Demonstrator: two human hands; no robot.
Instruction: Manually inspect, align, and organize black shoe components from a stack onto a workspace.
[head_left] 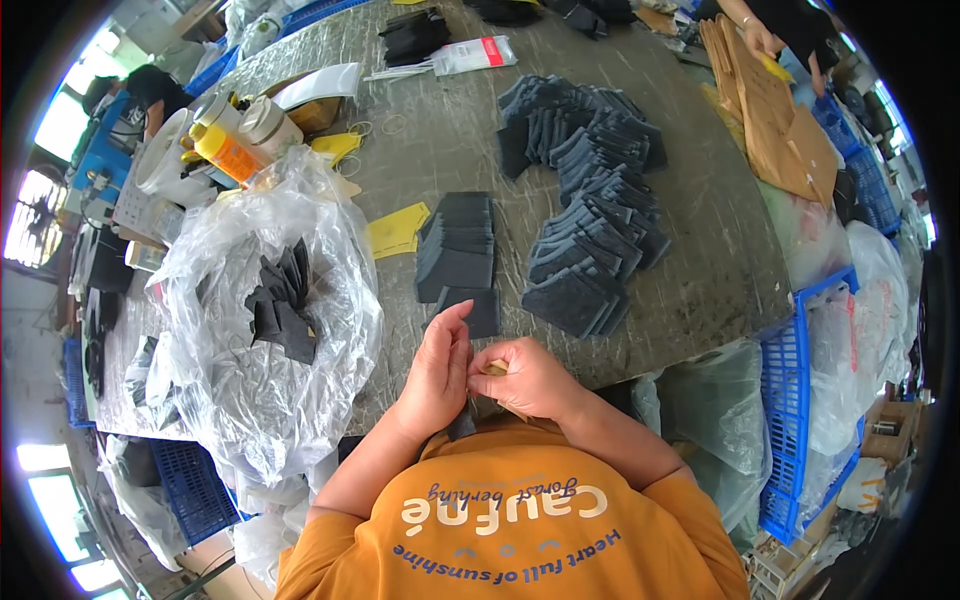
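Note:
My left hand [437,372] is close to my body at the table's near edge, its fingers together and pointing away from me. A dark flat piece [462,422] pokes out below its palm, apparently gripped there. My right hand [530,378] is closed beside it, around a thin tan strip or stick [496,368] whose kind I cannot make out. The hands meet, so the contact between strip and piece is hidden. Just beyond them lies a single dark piece [478,308], below a neat overlapping stack of dark pieces [455,240]. A longer curved row of such pieces [590,215] spreads to the right.
An open clear plastic bag [340,400] at left holds several dark pieces [283,305]. Behind it are an orange bottle [222,150], tubs and yellow paper [398,230]. Blue crates [785,420] and brown paper bags [785,150] line the right. Other people work at the far edges.

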